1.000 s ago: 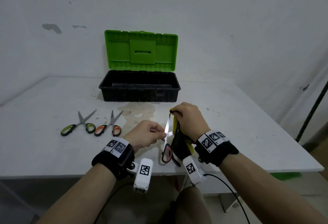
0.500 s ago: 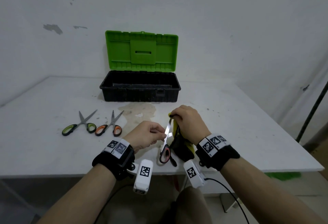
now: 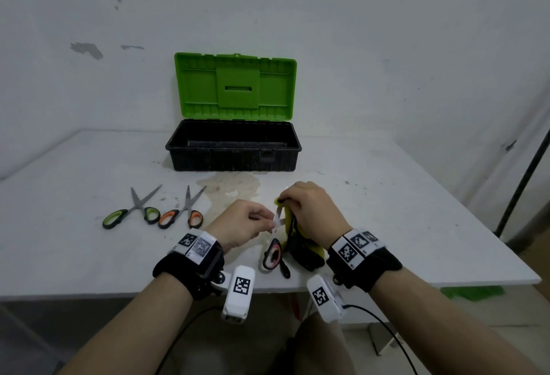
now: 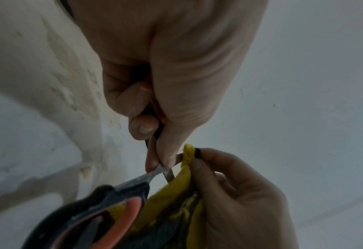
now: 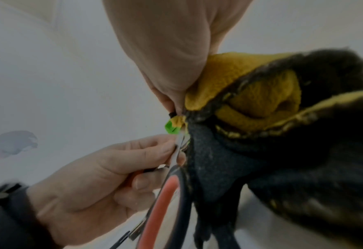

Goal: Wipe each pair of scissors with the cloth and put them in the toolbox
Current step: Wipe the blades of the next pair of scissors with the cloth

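1. The left hand (image 3: 241,224) pinches the red-handled scissors (image 3: 272,254) by the blades, above the table's (image 3: 416,226) front edge.
2. The right hand (image 3: 312,211) grips the yellow-and-black cloth (image 3: 306,252) around a blade.

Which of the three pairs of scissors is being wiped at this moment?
The red-handled scissors, held between both hands with the yellow cloth around a blade. The green-handled scissors and orange-handled scissors lie untouched on the table.
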A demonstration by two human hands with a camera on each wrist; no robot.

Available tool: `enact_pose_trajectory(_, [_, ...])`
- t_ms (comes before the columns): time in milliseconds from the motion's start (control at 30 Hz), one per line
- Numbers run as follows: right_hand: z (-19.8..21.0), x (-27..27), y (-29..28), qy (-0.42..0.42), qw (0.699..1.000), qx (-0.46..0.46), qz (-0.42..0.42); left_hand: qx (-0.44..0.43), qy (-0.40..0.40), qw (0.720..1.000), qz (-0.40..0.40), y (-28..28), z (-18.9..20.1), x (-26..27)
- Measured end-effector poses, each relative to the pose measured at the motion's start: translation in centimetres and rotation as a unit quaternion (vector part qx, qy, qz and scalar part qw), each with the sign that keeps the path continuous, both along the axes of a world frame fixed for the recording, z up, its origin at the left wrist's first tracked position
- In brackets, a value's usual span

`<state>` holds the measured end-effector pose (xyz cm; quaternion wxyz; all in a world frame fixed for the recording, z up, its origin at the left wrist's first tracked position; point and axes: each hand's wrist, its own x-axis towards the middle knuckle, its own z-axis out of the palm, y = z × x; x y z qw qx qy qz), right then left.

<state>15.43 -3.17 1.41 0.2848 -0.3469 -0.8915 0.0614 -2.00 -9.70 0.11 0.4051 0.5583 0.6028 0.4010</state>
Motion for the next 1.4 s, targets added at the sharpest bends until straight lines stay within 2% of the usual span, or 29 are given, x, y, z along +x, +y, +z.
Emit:
enact_pose_trajectory(133, [0.6,-0.1,1.3,0.080,0.993,-0.019,-0.083,-0.018,-0.003,1.000,0.012,-0.1,-0.4,-0.1])
enact_pose_trajectory(200, [0.6,0.4,0.7,0.091,0.994,-0.017,-0.052,-0.024,-0.028,0.999,0.018,-0.1,-0.4,-0.4])
enact_pose_trajectory(300, [0.0,0.9,-1.2,0.029,0.999,-0.024,0.031,-0.017,-0.041,0.999,0.017,0.0,-0.1,-0.6])
enact_pose_trajectory(367, [-0.5,0.8,-1.5,-0.006,0.999,-0.019,0.043,-0.011,-0.029,1.000,0.004,0.1,-0.1,-0.5])
enact_pose_trajectory(467, [-0.3,0.5,-0.4,0.006,1.000,-0.018,-0.004,-0.009,-0.009,1.000,-0.013,0.1,-0.3,-0.2])
enact_pose_trajectory(600, [0.4,0.2,0.9,0.078,0.992,-0.039,-0.097,-0.012,-0.006,1.000,0.001,0.0,-0.7,0.1])
enact_pose_trajectory(700, [1.1,0.4,0.2,0.109,0.990,-0.029,-0.087,-0.025,-0.028,0.999,0.027,-0.1,-0.8,-0.1])
enact_pose_trajectory(767, [1.3,0.7,-1.2,0.089,0.995,-0.019,-0.040,-0.032,-0.042,0.998,0.041,0.0,-0.9,-0.5])
enact_pose_trajectory(833, [1.0,0.6,-2.6,0.030,0.999,-0.024,-0.004,-0.032,-0.047,0.998,0.039,-0.1,-0.8,-0.5])
enact_pose_trajectory(900, [0.3,0.3,-3.2,-0.020,0.999,-0.030,0.001,-0.026,-0.061,0.998,0.024,-0.1,-0.6,0.0])
enact_pose_trajectory(967, [-0.4,0.0,-3.3,-0.023,0.999,-0.032,-0.002,-0.010,-0.076,0.997,0.023,-0.1,-0.3,0.5])
enact_pose_trajectory(1033, [-0.7,-0.1,-3.6,-0.023,0.999,-0.041,0.002,0.006,-0.083,0.996,0.044,-0.1,-0.1,0.6])
enact_pose_trajectory(1133, [-0.2,0.4,-3.9,-0.076,0.995,-0.066,0.024,0.019,-0.077,0.994,0.072,0.1,0.0,0.2])
enact_pose_trajectory(1200, [0.7,0.6,-3.8,-0.071,0.995,-0.063,0.021,0.024,-0.079,0.994,0.073,0.1,0.0,0.1])
enact_pose_trajectory(1333, [1.3,0.1,-3.0,-0.008,0.999,-0.050,-0.012,0.039,-0.071,0.995,0.057,0.1,0.4,0.7])
enact_pose_trajectory(1400, [0.8,-0.1,-3.3,-0.021,0.998,-0.056,-0.001,0.045,-0.074,0.994,0.063,0.3,0.3,0.9])
